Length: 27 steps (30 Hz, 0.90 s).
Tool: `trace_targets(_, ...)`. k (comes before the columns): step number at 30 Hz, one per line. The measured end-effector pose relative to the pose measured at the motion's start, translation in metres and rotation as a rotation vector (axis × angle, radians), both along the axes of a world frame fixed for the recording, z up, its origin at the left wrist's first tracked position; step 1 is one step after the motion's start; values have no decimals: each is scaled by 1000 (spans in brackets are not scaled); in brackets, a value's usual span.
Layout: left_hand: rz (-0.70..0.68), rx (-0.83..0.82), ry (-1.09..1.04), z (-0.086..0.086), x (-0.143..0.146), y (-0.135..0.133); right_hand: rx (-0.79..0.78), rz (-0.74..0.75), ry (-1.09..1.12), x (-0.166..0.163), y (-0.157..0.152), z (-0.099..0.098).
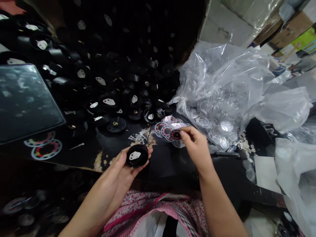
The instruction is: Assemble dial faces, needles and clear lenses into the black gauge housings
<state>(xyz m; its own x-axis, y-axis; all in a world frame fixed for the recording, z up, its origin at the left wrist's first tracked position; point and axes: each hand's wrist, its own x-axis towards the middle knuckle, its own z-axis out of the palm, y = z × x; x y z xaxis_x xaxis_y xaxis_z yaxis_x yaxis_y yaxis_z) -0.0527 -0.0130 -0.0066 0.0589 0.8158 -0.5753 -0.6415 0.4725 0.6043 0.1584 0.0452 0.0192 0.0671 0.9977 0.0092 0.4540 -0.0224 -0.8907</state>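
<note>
**A:** Head view, the only one here. What has the left hand [118,171] got?

**B:** A black cap [137,155], round, with a white patch on the face turned up to the camera. It lies across the fingertips with the thumb closed over its near edge. The grip is half-curled and snug on the cap, holding it just above the near edge of the table [163,164].

**A:** And the right hand [196,148]?

**B:** It has reached to a small pile of rings [165,129], a little beyond the cap and to its right. Thumb and forefinger are pinched tight on one printed ring [175,134], and the other fingers are folded in. I cannot tell whether that ring is clear of the pile or resting on it.

**A:** So which step is this?

**B:** I judge it to be the pick: one ring being separated from the pile while the cap waits, face up, in the other hand.

**A:** What does a clean lift call for?

**B:** The rings overlap, so the pinch must take one ring and not drag its neighbour along. The cap should stay level while that happens.

**A:** What lies around them?

**B:** There is a heap of black caps [111,82] behind and small pale pins [140,135] scattered between the heap and the hands. On the right is a clear plastic bag [222,79] with clear discs showing through it. Far left are two loose rings [43,146] below a dark tray [24,98].
</note>
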Motion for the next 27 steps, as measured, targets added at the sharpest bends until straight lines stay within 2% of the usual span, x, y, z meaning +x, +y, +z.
trace_targets(3, -3, 116, -69, 7, 7, 3, -211, 91, 335, -19, -9, 4)
trace_targets(5, -4, 159, -81, 12, 10, 6, -274, 174, 529, -29, -15, 5)
trace_targets(8, 24, 170, -33, 12, 13, 10, -319, 224, 627, -34, -18, 5)
trace_targets(12, 9, 106, 5, 5, 14, 12, -287, 72, 450, -27, -18, 4)
trace_targets(18, -49, 45, 6, 3, 21, 10, -186, -23, 281, -28, -23, 10)
trace_targets(24, -56, 10, 78, 7, 28, 5, -25, 95, 21, -45, -26, 15)
trace_targets(27, -106, 54, 142, 1, 23, 2, -88, 134, 14, -45, -22, 15)
